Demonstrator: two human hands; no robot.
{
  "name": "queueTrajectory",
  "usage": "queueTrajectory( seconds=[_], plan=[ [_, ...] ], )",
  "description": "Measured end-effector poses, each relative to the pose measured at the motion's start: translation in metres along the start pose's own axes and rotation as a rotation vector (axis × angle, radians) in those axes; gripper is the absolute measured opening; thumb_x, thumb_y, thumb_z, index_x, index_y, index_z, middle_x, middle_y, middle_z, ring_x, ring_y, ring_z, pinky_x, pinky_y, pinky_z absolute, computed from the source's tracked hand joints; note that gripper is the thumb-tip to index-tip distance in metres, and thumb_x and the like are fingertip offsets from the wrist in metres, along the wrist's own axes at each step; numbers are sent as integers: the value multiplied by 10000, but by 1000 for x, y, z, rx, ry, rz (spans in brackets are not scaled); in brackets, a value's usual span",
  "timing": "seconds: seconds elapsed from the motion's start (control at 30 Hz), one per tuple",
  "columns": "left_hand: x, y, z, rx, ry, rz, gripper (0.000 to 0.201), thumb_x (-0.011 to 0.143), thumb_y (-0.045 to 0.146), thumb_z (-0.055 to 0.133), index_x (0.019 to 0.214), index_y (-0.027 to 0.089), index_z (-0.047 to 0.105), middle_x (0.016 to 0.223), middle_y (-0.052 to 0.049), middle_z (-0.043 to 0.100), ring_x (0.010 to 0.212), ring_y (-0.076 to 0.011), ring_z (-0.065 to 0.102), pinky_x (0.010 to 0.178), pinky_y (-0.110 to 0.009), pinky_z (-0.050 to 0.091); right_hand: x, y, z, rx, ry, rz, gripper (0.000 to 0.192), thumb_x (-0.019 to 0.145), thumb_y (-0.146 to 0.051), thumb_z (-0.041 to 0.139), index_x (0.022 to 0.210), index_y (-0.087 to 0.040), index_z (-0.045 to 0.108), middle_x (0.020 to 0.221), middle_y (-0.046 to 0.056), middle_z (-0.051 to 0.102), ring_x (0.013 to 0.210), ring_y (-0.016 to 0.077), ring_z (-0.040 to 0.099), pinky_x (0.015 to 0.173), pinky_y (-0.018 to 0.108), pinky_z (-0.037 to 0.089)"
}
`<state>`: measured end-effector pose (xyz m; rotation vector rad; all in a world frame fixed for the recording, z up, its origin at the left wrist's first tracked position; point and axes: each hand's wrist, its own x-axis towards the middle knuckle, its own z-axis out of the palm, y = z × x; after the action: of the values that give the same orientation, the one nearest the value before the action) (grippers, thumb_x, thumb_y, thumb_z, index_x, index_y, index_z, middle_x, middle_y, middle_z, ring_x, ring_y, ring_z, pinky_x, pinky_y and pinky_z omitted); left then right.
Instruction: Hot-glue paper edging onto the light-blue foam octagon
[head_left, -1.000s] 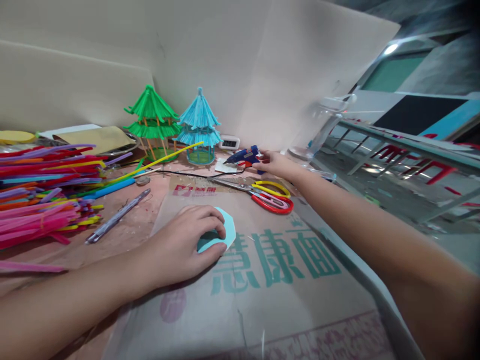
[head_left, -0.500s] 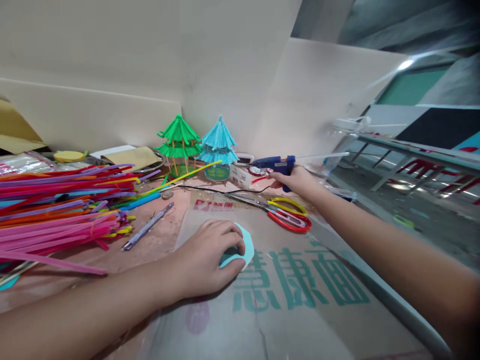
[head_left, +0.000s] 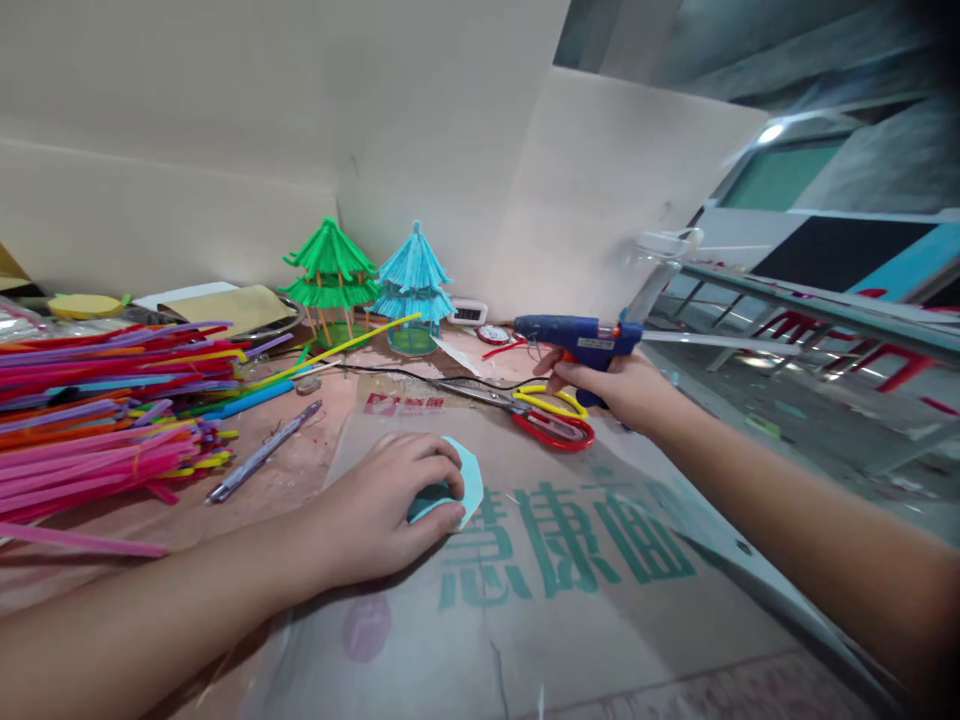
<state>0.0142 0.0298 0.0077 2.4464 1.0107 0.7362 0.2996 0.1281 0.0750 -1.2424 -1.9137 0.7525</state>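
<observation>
My left hand point(head_left: 382, 510) lies palm down on a light blue octagonal paper piece point(head_left: 461, 488), pinning it to the printed cardboard sheet point(head_left: 570, 600). My right hand point(head_left: 626, 390) grips a blue hot glue gun point(head_left: 577, 335) held in the air, nozzle pointing left, above the red and yellow scissors point(head_left: 544, 412). Its black cord point(head_left: 405, 375) trails left across the table.
A big pile of coloured pipe cleaners point(head_left: 97, 400) fills the left side. A green pavilion model point(head_left: 330, 275) and a blue pavilion model point(head_left: 412, 280) stand at the back by the wall. A grey pen-like tool point(head_left: 262, 452) lies left of the cardboard. A small white clock point(head_left: 466, 312) sits behind.
My right hand picked the glue gun up from the back of the table and has drawn it up and toward me. My left hand stayed on the paper piece.
</observation>
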Motion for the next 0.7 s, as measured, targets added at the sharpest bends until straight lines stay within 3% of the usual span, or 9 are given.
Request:
queueTrajectory(
  seconds=[0.1,0.27,0.43,0.7],
  plan=[
    [-1,-1,-1,-7,-3,-3,150,873,319,640,988,223,650,1164,-58,617,1132,-246,559,1024,-424,431,-32,-5,-1,-14,-125,-1,282,758,-469,758,847,-205,712,853,61,752,773,233,703,739,353,563],
    [0,-1,1,14,3,-7,148,855,281,652,993,230,640,1155,-44,617,1134,-243,552,1014,-412,427,-63,4,-2,9,-431,-136,397,755,-577,755,888,-208,698,808,49,728,747,210,678,659,317,532],
    [0,-2,0,26,-6,4,112,881,239,592,986,226,628,1164,-39,609,1139,-231,550,1028,-403,413,-69,0,9,-75,-510,-74,490,719,-677,729,792,-198,660,729,29,693,673,172,624,603,278,477],
    [0,-2,-2,72,-20,34,141,894,278,567,1005,225,636,1164,-47,619,1123,-243,568,1018,-398,417,-71,-6,21,-93,-599,-41,440,753,-606,744,777,-192,596,651,-5,618,581,124,539,512,233,410]
  ],
)
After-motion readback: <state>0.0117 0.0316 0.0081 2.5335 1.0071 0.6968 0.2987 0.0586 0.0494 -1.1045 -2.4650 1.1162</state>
